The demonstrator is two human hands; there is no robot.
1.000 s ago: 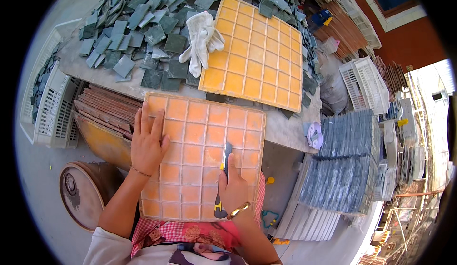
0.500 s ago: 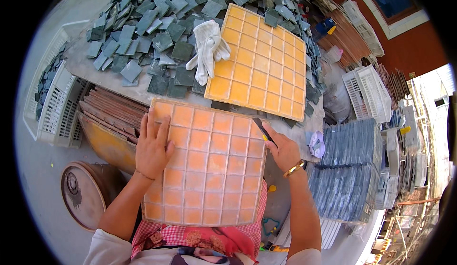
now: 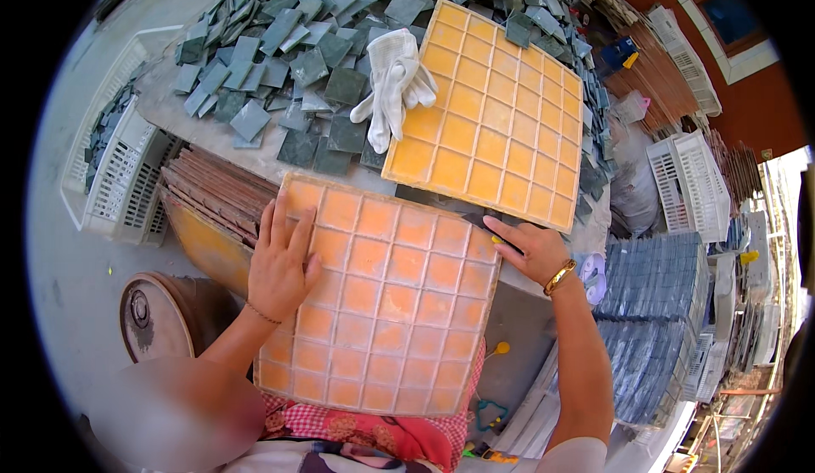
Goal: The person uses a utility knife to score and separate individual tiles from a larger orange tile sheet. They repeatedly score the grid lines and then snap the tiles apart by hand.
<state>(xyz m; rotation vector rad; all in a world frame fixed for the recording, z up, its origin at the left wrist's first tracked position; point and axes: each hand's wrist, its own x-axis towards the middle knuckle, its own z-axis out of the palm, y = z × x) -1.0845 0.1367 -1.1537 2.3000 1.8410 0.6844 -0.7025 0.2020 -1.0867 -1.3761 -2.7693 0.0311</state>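
An orange grid tray (image 3: 382, 303) with pale raised ribs leans tilted from my lap toward the table edge. My left hand (image 3: 285, 256) lies flat over its upper left corner, fingers stretched out and holding nothing. At the upper right corner, my right hand (image 3: 542, 254) is closed round a dark utility knife (image 3: 478, 219) with a yellow part. The knife's tip is by the tray's top rim; the fingers cover much of its handle. Beyond lies a yellow grid tray (image 3: 492, 116), with white cloth gloves (image 3: 393, 87) on its left side.
Loose grey-green stone tiles (image 3: 280, 31) cover the table (image 3: 199, 121). White plastic crates (image 3: 127, 171) stand left, above a brown barrel (image 3: 153, 316). Stacked trays (image 3: 212, 188) lean under the table's left edge. Wrapped grey tile stacks (image 3: 649, 320) and a tape roll (image 3: 592, 279) are right.
The view has shifted, so the table and its things sit further right and down. The knife is held lower and flatter against the tray's upper right corner. My left hand keeps its place on the tray.
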